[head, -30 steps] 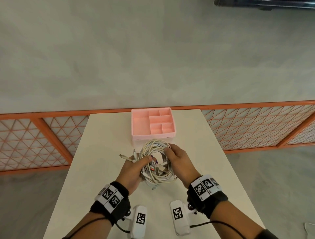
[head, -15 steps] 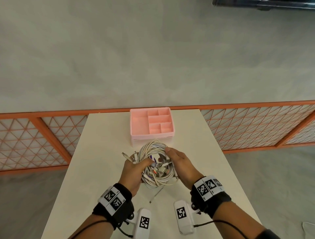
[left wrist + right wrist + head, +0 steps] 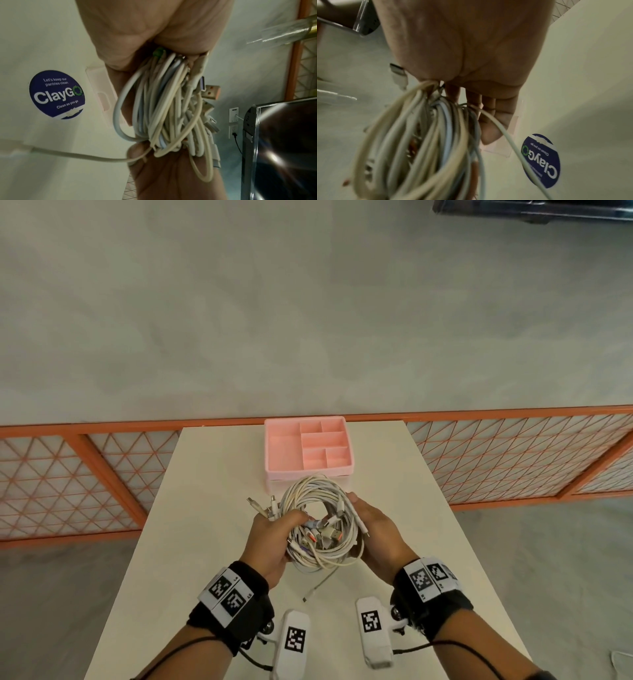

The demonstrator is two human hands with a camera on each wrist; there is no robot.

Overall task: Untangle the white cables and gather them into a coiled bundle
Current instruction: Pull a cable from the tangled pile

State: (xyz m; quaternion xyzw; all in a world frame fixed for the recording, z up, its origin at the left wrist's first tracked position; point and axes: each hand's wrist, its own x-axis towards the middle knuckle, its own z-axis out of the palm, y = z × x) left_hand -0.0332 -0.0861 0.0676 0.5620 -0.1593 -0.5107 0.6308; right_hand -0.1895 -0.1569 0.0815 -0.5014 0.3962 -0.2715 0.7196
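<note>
A coil of white cables (image 3: 317, 501) with several plugs bunched in its middle hangs above the white table (image 3: 212, 508). My left hand (image 3: 286, 522) grips the coil's left side, fingers curled over the strands. On the right side my right hand (image 3: 361, 513) holds it, thumb on top and fingers underneath. One loose cable end (image 3: 317, 585) trails down from the coil to the table. The left wrist view shows the cable bundle (image 3: 171, 108) pressed under my left palm (image 3: 154, 33). In the right wrist view the strands (image 3: 428, 135) run past my right fingers (image 3: 493, 121).
A pink divided tray (image 3: 284, 450) with nothing in it stands just beyond the coil, at the table's far edge. A round blue sticker (image 3: 56, 94) is stuck on the table. Orange lattice railings (image 3: 513, 460) flank the table. A dark screen (image 3: 283, 148) shows at the right.
A loose cable end has slipped out below the coil and now reaches the table. Both hands have kept their hold on the bundle and shifted only slightly.
</note>
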